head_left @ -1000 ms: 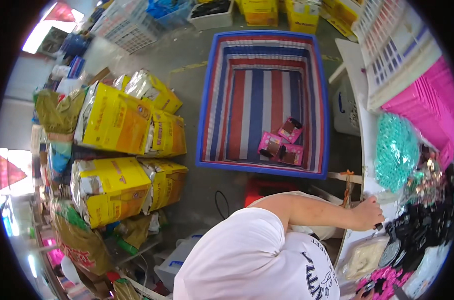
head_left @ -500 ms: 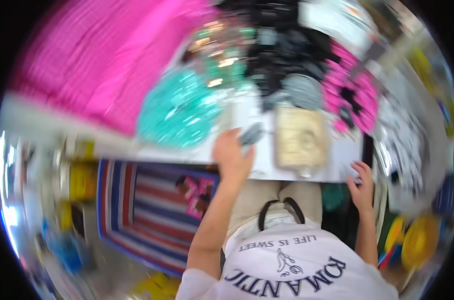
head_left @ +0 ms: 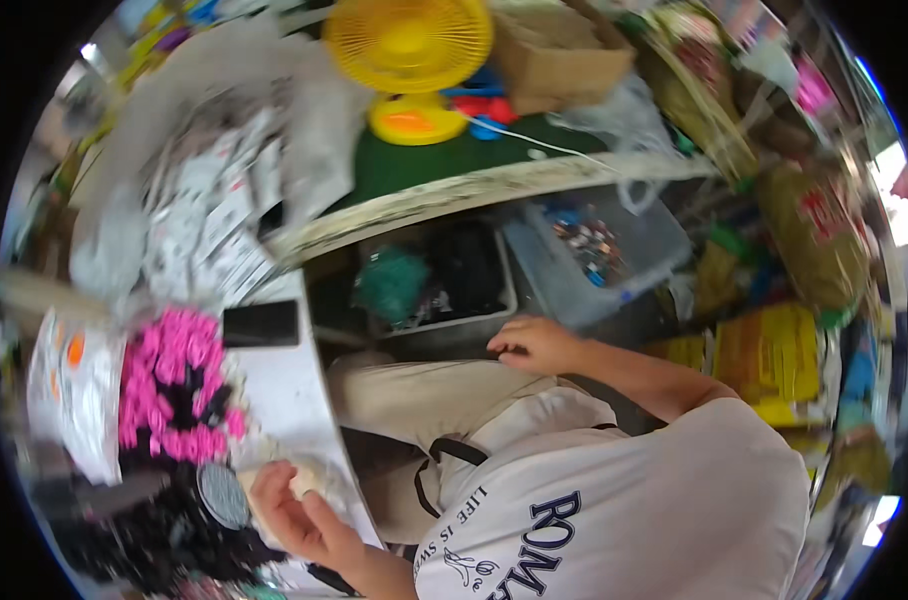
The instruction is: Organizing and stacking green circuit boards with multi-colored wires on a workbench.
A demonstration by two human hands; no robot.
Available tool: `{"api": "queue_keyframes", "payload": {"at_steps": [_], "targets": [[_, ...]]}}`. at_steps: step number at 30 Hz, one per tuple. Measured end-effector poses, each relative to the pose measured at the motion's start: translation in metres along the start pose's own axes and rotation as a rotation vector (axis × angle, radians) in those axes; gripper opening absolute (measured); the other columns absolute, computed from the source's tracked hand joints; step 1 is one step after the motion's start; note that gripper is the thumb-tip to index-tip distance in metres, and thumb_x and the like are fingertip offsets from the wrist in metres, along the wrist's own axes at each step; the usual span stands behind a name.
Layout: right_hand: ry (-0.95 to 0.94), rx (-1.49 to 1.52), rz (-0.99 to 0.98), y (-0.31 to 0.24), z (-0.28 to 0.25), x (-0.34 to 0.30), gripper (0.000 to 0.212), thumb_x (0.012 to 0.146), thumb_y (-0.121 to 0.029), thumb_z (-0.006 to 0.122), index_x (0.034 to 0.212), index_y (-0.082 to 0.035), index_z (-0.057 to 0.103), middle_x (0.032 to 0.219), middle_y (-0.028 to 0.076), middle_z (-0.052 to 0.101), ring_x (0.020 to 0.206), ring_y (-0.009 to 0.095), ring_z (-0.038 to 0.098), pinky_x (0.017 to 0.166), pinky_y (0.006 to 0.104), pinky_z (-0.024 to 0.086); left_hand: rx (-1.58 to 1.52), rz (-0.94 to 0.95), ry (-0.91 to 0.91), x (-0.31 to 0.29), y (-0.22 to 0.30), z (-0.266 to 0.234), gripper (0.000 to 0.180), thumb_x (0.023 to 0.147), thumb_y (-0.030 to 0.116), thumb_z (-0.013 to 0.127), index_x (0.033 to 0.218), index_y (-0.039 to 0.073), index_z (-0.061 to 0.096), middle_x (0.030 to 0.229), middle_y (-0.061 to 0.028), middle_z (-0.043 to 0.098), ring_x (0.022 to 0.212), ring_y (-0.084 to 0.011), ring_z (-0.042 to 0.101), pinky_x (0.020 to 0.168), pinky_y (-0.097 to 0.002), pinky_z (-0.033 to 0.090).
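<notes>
My left hand hovers at the table's edge, fingers apart and empty. Below it, partly hidden, lies a cream-coloured packet. Beside that packet stands a round grey tin or lid. My right hand is off the table, above my lap and close to the bins. Its fingers are curled in, with a small dark spot between them that I cannot make out. A pile of pink pieces with black ones among them sits on the white table, near a flat black rectangular object.
A large plastic bag of white packets stands at the far left. A yellow fan and a cardboard box rest on a green surface. Beneath are a dark bin and a clear tub of small parts.
My view has swung to the right, bringing the bins and fan into sight. The left hand is now over the cream packet, away from the grey piece; the right hand has moved off the table's edge.
</notes>
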State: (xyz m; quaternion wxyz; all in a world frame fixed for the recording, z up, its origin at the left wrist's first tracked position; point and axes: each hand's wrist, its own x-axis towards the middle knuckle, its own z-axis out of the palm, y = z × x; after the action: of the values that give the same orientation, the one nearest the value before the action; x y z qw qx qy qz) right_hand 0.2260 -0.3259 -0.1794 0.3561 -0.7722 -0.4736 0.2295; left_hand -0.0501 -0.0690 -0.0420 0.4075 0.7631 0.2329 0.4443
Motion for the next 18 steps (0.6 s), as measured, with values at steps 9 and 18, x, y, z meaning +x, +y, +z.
{"api": "queue_keyframes", "payload": {"at_steps": [9, 18], "targets": [[0.381, -0.09, 0.652, 0.221, -0.153, -0.097, 0.044, 0.077, -0.02, 0.076, 0.117, -0.005, 0.066, 0.101, 0.012, 0.071, 0.09, 0.028, 0.069, 0.08, 0.0383, 0.055, -0.028, -0.058, -0.43, -0.002, 0.013, 0.114, 0.028, 0.096, 0.016, 0.057, 0.116, -0.003, 0.057, 0.12, -0.0143, 0.056, 0.107, -0.0228, 0.053, 0.094, -0.0347, 0.044], [-0.584, -0.811, 0.689, 0.365, -0.161, 0.028, 0.127, 0.053, -0.033, 0.093, 0.155, -0.006, 0.022, 0.163, 0.014, 0.021, 0.149, 0.034, 0.022, 0.121, 0.0492, 0.024, 0.275, -0.299, -0.298, -0.027, 0.012, 0.131, 0.029, 0.094, 0.016, 0.06, 0.112, -0.006, 0.057, 0.111, -0.0148, 0.058, 0.104, -0.026, 0.055, 0.095, -0.0371, 0.043]]}}
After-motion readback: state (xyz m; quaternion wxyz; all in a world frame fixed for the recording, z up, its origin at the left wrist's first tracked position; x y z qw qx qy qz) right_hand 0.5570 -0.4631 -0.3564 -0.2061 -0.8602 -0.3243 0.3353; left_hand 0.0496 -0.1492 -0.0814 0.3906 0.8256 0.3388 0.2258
